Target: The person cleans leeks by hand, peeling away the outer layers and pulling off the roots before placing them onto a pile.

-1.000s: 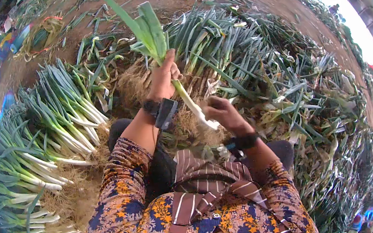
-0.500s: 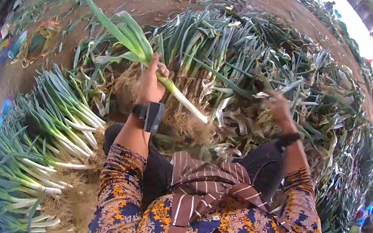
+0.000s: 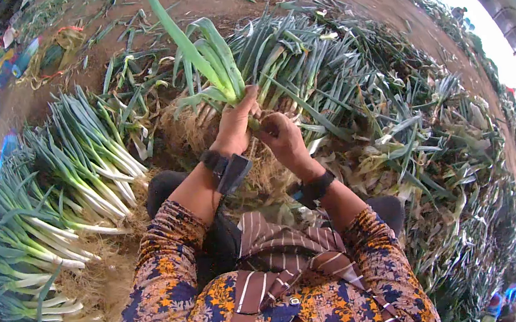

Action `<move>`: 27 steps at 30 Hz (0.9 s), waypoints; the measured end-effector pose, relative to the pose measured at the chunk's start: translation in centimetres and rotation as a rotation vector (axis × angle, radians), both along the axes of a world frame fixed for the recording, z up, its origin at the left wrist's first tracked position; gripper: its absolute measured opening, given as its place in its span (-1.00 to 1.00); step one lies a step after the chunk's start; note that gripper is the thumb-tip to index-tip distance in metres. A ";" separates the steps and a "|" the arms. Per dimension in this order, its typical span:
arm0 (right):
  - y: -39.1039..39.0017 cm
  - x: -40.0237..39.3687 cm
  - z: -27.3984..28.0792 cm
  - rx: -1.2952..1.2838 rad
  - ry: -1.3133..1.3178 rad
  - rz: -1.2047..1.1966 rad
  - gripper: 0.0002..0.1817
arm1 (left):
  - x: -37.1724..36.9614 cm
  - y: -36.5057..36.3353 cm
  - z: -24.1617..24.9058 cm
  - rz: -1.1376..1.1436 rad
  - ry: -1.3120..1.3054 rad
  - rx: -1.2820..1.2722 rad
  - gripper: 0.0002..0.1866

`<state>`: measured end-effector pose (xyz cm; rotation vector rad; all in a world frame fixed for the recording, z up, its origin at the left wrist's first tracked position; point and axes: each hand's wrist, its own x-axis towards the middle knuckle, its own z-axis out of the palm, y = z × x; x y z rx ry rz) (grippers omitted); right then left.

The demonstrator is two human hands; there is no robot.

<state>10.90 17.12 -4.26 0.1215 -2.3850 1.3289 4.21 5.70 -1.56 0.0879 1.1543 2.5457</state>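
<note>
right hand point(image 3: 281, 135) back at leek point(image 3: 212, 63) | left hand point(image 3: 236, 121) clenched round stalk | right fingers curled beside it

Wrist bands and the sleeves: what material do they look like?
Band on the left wrist: black and matte, probably fabric or rubber strap; a dark flat block, seemingly rigid plastic, hangs from it. Band on the right wrist: same black matte look, weave too small to tell. Sleeves: soft woven cloth, orange-and-blue floral print, visibly creased.
</note>
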 end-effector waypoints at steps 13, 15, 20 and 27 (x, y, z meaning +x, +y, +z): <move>-0.8 1.7 0.3 0.205 0.011 0.059 -0.86 | 0.8 -1.2 1.4 0.068 -0.053 -0.090 -0.70; -0.4 2.5 -0.8 0.307 -0.119 0.147 -0.88 | -0.7 -0.8 -1.5 0.103 -0.075 0.077 -0.69; 0.0 5.7 -5.8 0.486 -0.088 0.304 -0.89 | -2.9 -1.3 -2.2 0.192 -0.139 0.254 -0.79; 2.8 11.8 -4.5 0.742 -0.622 0.533 -0.70 | -3.8 -4.3 1.0 0.265 -0.129 0.243 -0.86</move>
